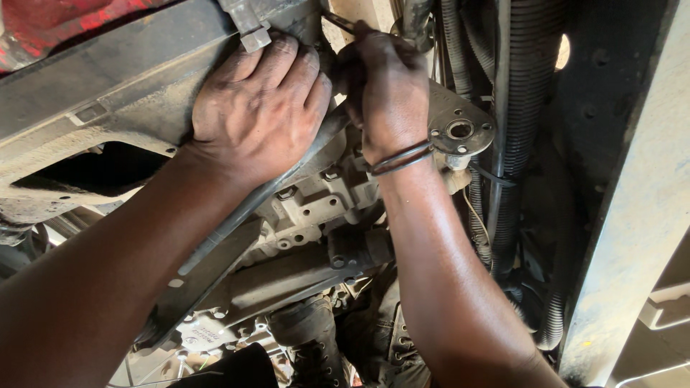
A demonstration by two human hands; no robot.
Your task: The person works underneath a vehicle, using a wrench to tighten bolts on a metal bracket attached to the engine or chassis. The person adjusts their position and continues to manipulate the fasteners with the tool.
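A small pale label sits on the grey metal housing, bottom left of centre.

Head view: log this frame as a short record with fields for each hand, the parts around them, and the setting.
left hand: pressed flat on a grimy metal housing
right hand: closed on a thin metal tool, two wristbands on the wrist
nearby: round flange with holes, corrugated hoses, long metal bar
setting: underside of machinery, dirty and greasy
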